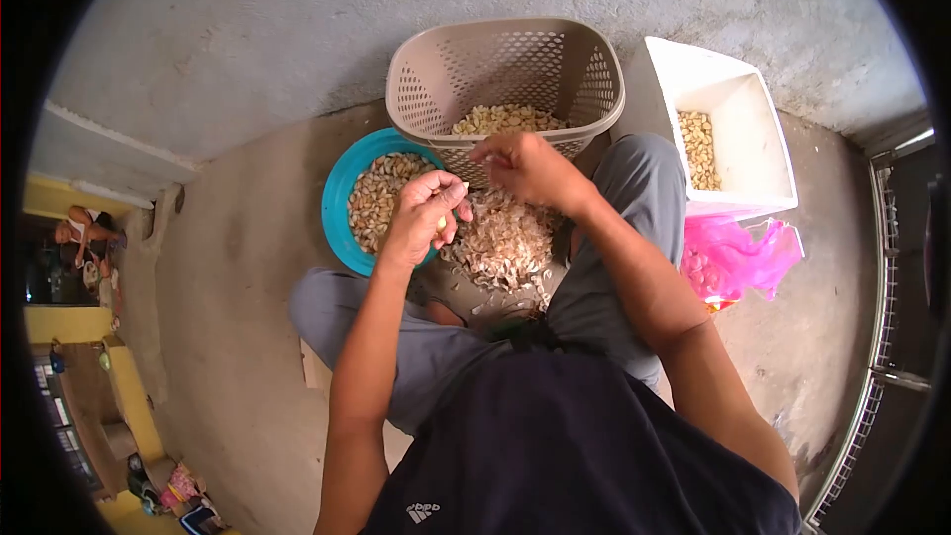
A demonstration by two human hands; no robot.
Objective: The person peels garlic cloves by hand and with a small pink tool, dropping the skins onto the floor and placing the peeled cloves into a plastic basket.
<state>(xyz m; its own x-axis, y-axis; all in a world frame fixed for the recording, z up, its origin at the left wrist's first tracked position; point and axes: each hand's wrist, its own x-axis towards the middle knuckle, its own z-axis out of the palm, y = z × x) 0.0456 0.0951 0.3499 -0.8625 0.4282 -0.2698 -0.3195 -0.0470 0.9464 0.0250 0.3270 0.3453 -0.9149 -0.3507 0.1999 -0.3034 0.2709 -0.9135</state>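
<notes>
My left hand (424, 214) is closed, pinching a pale garlic clove (466, 185) at the fingertips. A second yellowish clove (442, 224) shows against its curled fingers. My right hand (530, 168) is just to the right, in front of the basket, with fingers bent together; whatever they hold is too small to make out. Below both hands lies a heap of papery garlic skins (505, 243) on the floor. Unpeeled cloves (374, 203) fill the turquoise basin (335, 193) beside my left hand. Peeled cloves (505, 119) cover the bottom of the brown perforated basket (416, 89).
A white foam box (758, 139) with more peeled cloves (698, 154) stands right of my knee. Near it lies a pink plastic bag (733, 258). The grey wall (327, 20) rises behind the basket. Another person (87, 236) sits at the far left.
</notes>
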